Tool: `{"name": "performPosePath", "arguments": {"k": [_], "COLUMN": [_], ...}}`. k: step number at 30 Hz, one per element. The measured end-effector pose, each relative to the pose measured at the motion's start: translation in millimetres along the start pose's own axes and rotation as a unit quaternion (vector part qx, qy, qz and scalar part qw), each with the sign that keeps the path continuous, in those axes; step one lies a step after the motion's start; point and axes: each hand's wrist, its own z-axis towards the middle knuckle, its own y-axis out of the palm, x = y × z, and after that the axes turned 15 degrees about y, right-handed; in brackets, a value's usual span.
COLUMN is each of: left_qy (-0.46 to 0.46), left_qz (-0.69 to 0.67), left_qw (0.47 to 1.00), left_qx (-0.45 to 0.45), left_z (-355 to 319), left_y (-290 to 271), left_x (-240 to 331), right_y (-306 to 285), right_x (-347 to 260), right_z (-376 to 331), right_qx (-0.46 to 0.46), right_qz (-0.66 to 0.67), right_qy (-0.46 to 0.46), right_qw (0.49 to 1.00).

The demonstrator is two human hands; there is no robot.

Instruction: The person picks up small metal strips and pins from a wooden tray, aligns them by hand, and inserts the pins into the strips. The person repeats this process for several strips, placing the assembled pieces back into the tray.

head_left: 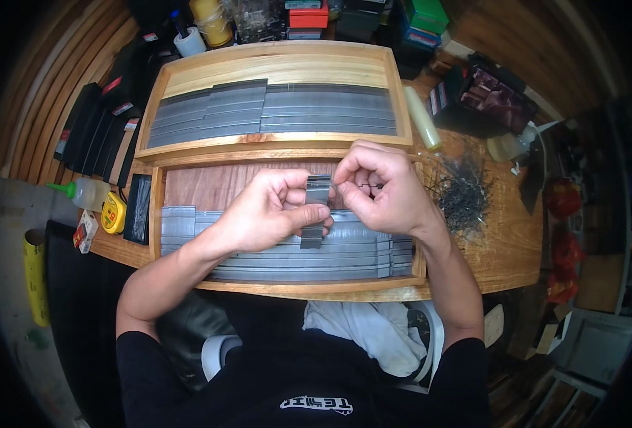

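Above the near wooden tray (316, 289), my left hand (273, 214) grips a short grey metal strip piece (317, 194), thumb across its front and fingers behind. The piece stands roughly upright, with dark bands near its top. Close by its upper right edge, my right hand (383, 187) has thumb and forefinger pinched together, the other fingers curled. Whatever lies in that pinch is too small to make out. Rows of flat grey metal strips (280, 264) fill the lower part of the near tray, partly under my hands. Its bare reddish wooden bottom shows behind them.
A second wooden tray (273, 50) behind holds more grey strips (323, 110). Right of the trays lie a heap of thin dark bits (464, 196) and a pale cylinder (421, 118). A yellow tape measure (114, 212) and a green-tipped bottle (88, 192) stand at the left.
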Motion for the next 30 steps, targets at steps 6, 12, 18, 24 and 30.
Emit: {"name": "performPosePath", "arguments": {"k": [6,12,18,24,30], "left_qy": [-0.013,-0.024,0.032,0.084,0.104], "left_qz": [-0.014,-0.024,-0.044,-0.051,-0.088], "left_qw": [1.000,0.999,0.998,0.984,0.967], "left_qx": [-0.006,-0.005,0.042,0.146,0.214], "left_z": [0.3,-3.3,-2.2,-2.2,-3.8], "left_y": [2.6,5.1,2.9,2.9,10.6], "left_x": [7.3,11.2,1.5,4.0,3.6], "right_y": [1.4,-2.5,4.8,10.0,25.9], "right_x": [11.0,7.1,8.9,1.6,-13.9], "right_z": [0.1,3.1,1.9,-1.0,-7.6], "right_qx": [-0.023,-0.033,-0.009,0.033,0.071], "right_qz": [0.087,0.105,0.161,0.225,0.252], "right_qy": [0.005,-0.017,-0.035,0.029,0.046], "right_qw": [0.996,0.994,0.986,0.973,0.964]}}
